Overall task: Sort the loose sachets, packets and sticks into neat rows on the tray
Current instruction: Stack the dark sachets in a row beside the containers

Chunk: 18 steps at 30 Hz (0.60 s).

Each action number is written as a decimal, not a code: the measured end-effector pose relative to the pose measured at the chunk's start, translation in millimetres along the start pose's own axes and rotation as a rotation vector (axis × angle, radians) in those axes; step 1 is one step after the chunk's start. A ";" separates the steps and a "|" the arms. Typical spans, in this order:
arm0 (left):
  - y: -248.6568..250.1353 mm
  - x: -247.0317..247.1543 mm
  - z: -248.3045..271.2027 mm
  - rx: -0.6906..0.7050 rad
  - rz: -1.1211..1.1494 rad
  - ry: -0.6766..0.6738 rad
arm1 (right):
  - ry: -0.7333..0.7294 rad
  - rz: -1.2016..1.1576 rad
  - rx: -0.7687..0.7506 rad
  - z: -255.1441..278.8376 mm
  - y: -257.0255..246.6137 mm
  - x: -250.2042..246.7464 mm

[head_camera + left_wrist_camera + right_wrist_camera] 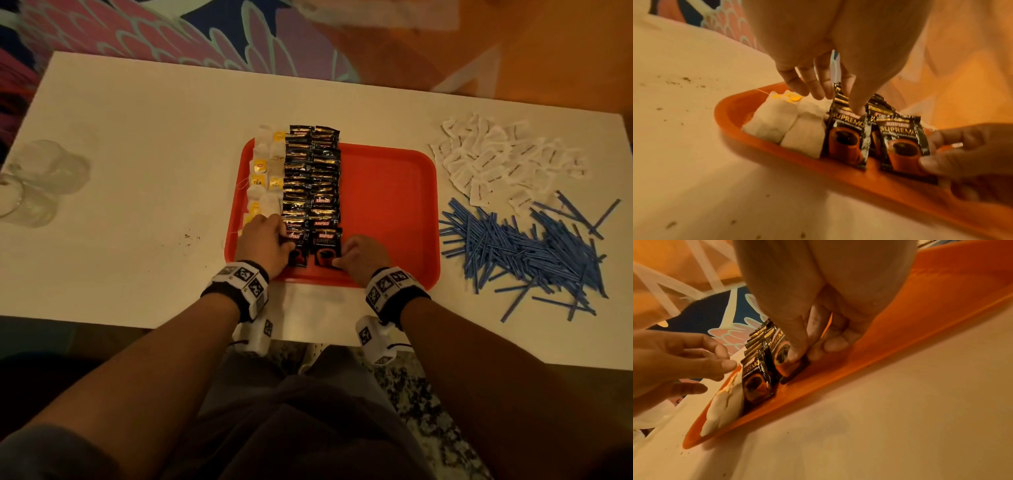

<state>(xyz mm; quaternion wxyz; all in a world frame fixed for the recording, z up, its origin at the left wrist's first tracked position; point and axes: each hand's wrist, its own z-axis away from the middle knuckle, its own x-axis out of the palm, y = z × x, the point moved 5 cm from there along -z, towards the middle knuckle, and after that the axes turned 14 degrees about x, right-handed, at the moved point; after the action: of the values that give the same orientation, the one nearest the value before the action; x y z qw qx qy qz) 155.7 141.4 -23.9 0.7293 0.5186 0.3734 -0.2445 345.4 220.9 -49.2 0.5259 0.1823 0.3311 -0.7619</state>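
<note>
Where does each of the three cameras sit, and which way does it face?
Head: worn high, looking down at the red tray; both forearms and the lap show.
Left wrist: low at the tray's near left, facing along the left hand, its fingers touching a coffee sachet.
Right wrist: low at the near rim, facing along the right hand, its grip pinching the nearest right-row sachet.
Both wrist views share the sachet rows and the opposite hand.

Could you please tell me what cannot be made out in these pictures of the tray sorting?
- Head view: print on the white sachets is too small and blurred.
- Head view: the left hand hides the nearest tea bags.
- Right wrist view: the right hand covers most of the coffee packet it pinches.
</note>
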 end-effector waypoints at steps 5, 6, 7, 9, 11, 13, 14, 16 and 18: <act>1.0 6.6 2.7 0.056 -0.181 -0.064 | -0.011 -0.063 0.002 -5.2 -6.8 8.3; 0.9 6.6 2.1 0.060 -0.195 -0.069 | -0.008 -0.084 0.010 -5.6 -6.9 8.4; 0.5 6.1 1.7 0.062 -0.200 -0.069 | -0.008 -0.118 0.027 -6.4 -5.7 7.8; 0.3 4.6 0.9 0.078 -0.199 -0.047 | 0.014 -0.170 0.037 -8.1 -3.1 2.8; 0.7 2.1 -0.2 0.114 -0.211 -0.014 | 0.067 -0.216 -0.009 -7.4 -4.7 -6.0; 1.1 0.7 -2.2 0.138 -0.223 -0.003 | 0.115 -0.228 -0.118 -3.6 -13.3 -13.5; 1.4 0.5 -3.9 0.144 -0.235 -0.009 | 0.126 -0.205 -0.182 -1.4 -19.4 -14.9; 2.0 2.2 -7.8 0.148 -0.289 -0.054 | 0.114 -0.129 -0.277 2.2 -30.8 -12.3; 2.0 5.8 -10.4 0.140 -0.330 -0.119 | 0.084 -0.062 -0.299 2.2 -36.4 -6.6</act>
<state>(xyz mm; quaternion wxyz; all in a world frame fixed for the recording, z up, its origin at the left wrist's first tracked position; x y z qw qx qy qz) 157.6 152.0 -29.3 0.6622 0.4842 0.3920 -0.4164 314.5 232.2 -32.1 0.5090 0.1232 0.4681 -0.7118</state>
